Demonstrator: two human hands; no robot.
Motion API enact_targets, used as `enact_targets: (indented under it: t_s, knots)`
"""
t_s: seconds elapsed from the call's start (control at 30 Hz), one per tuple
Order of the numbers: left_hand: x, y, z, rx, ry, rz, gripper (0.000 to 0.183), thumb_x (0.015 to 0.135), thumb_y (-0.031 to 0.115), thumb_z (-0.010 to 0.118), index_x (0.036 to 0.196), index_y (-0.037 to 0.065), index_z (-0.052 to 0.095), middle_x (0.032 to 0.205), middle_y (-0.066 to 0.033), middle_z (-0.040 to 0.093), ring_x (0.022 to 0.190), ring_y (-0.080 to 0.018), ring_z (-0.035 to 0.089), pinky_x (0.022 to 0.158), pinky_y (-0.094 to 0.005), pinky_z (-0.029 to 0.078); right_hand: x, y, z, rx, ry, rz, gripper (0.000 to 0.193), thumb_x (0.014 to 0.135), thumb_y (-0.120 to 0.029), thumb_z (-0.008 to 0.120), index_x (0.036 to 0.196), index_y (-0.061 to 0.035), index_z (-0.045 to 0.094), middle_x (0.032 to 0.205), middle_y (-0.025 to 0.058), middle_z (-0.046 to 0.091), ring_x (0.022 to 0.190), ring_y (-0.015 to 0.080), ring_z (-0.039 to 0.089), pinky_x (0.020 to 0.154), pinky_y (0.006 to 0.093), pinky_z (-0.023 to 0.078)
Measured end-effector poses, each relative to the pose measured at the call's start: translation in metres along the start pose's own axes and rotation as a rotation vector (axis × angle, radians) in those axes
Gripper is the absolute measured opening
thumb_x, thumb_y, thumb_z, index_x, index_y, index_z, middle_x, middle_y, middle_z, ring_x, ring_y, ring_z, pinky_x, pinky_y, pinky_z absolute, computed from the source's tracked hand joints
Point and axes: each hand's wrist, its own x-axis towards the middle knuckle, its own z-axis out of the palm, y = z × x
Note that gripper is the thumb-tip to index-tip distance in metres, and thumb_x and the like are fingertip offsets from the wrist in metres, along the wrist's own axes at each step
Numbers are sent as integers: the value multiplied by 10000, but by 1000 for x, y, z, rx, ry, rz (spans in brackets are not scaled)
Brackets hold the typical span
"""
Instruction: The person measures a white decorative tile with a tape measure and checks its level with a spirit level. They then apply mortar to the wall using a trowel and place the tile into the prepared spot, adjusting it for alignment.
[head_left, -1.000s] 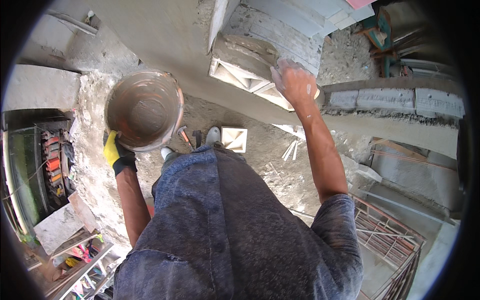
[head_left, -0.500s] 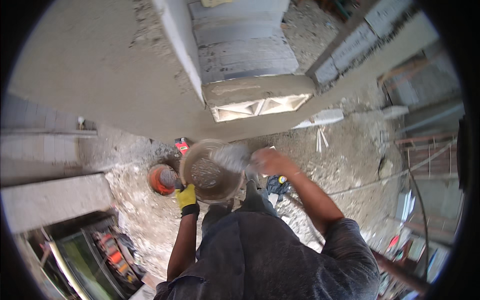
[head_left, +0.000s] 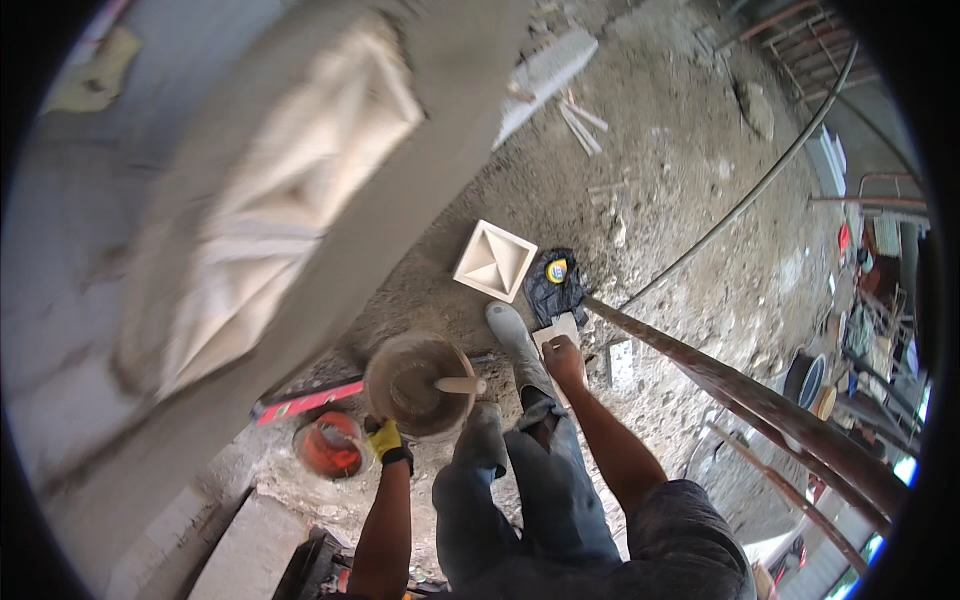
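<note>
A round mortar basin (head_left: 374,392) stands in front of my legs, wet grey mortar inside it. My left hand (head_left: 388,442), in a yellow and black glove, is closed on the basin's near left rim. Inside the basin rests a tool whose pale wooden handle (head_left: 460,385) points right; its blade is hard to make out. My bare right hand (head_left: 564,360) reaches down beyond my right knee, fingers curled over a pale flat board (head_left: 557,328). What those fingers grip is hidden.
An orange bucket (head_left: 332,446) and a red level (head_left: 310,400) lie left of the basin. A pale square block (head_left: 495,261) and a black bag (head_left: 553,290) with a yellow tape measure (head_left: 556,269) lie ahead. A long pole (head_left: 720,385) slants across the right, and a plastered wall (head_left: 400,190) stands left.
The trowel that was blurred in my right hand over the basin is out of that hand. My right hand has moved down to the pale board. The view has turned right.
</note>
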Motion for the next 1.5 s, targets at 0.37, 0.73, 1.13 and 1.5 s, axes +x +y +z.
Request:
enact_targets:
  t_s: [0.37,0.73,1.13,1.5]
  knots:
    - [151,-67,194,-416,69,-409,511,831,26,632,1326,84,517,1281,-103,589,1086,-271,603,916,-418,515,343,56,214,882,-99,153,479,887,-355,684,1126,57,636,956,143,697,791,217,647,730,351,514]
    - [131,-57,184,-714,-125,-570,491,897,139,628,1363,51,499,1326,-133,569,1212,-308,541,1055,-479,437,353,86,207,254,-117,56,420,767,-371,697,885,31,715,842,244,709,842,400,702,742,458,551]
    - [-74,82,237,-480,-530,-552,661,951,488,581,1454,94,411,1397,-119,476,1189,-306,520,874,-473,517,113,-6,-24,24,344,77,448,725,-319,685,999,35,659,842,231,702,831,425,678,808,496,516]
    - [-282,349,164,-1144,-1420,-855,668,905,579,535,1377,112,463,1416,-110,476,1292,-304,477,1045,-547,435,-290,-79,-257,78,798,-500,523,737,-156,828,1176,2,592,989,158,700,896,311,689,827,379,530]
